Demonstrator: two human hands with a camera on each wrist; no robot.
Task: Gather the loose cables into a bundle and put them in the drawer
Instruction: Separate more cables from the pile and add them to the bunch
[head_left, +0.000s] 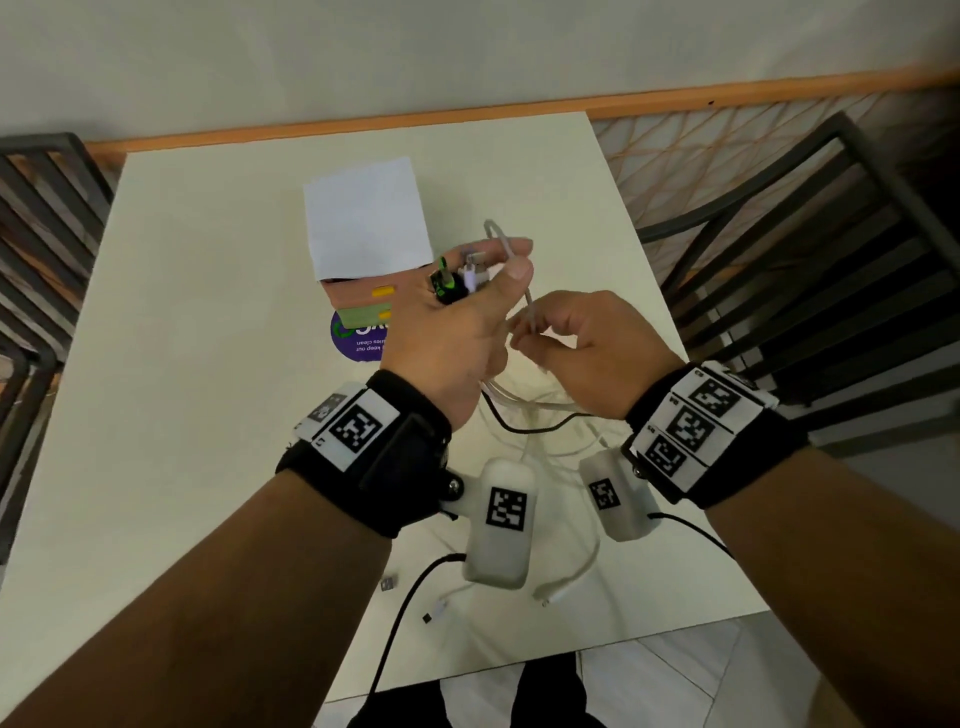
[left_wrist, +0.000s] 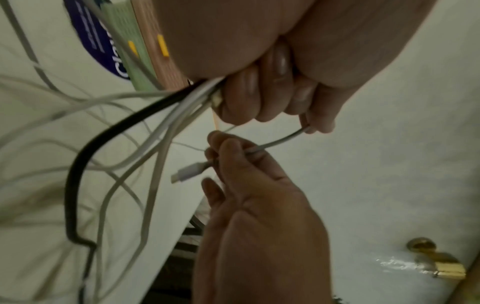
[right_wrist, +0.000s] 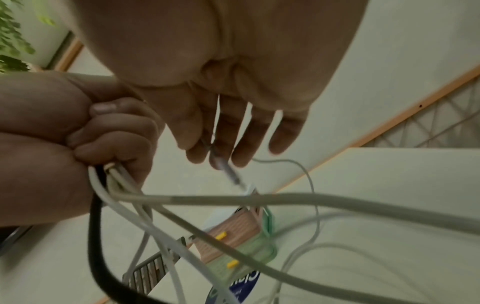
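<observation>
My left hand (head_left: 493, 275) is raised over the table (head_left: 208, 364) and grips a bundle of cables (left_wrist: 166, 127): several white ones and a black one (left_wrist: 78, 185). Their plugs, one black and green (head_left: 445, 288), stick up from my fist. The rest hangs in loops to the table. My right hand (head_left: 524, 332), just right of it, pinches a thin grey cable (left_wrist: 275, 142) near its plug (left_wrist: 187, 172); that cable arches over to my left fingers. Behind my hands stands the small drawer unit (head_left: 363, 218), with a pink drawer (right_wrist: 233, 228) and a green drawer (right_wrist: 244, 259), both with yellow handles.
A round purple sticker (head_left: 353, 338) lies in front of the drawer unit. Loose cable ends (head_left: 561, 587) and small connectors (head_left: 387, 582) lie near the table's front edge. Dark slatted chairs (head_left: 810, 249) stand on both sides, and a wall runs behind the table.
</observation>
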